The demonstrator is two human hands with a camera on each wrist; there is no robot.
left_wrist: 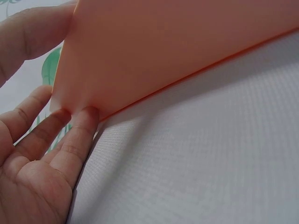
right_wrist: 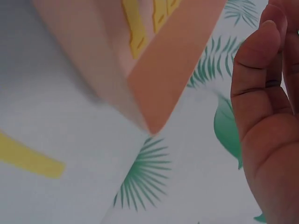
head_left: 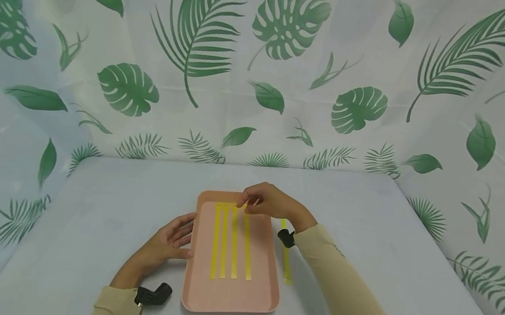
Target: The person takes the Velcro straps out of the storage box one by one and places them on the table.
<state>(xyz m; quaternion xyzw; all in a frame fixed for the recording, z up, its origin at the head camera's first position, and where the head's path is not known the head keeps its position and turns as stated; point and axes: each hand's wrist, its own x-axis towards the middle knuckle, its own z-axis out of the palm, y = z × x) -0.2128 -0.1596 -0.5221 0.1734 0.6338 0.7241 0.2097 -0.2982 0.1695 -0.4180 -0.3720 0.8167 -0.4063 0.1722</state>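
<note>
Booth-like place — leaf-print fabric walls (head_left: 304, 101) on 3 sides, pale cloth-covered table (head_left: 103, 213), room type unclear

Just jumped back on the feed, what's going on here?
A person is working at a pink tray. Their left hand rests against its left side, while their right hand is over its far end; whether those fingers hold anything isn't clear. Four yellow strips lie lengthwise, side by side in the tray. Another yellow strip lies on the table, right of the tray.
</note>
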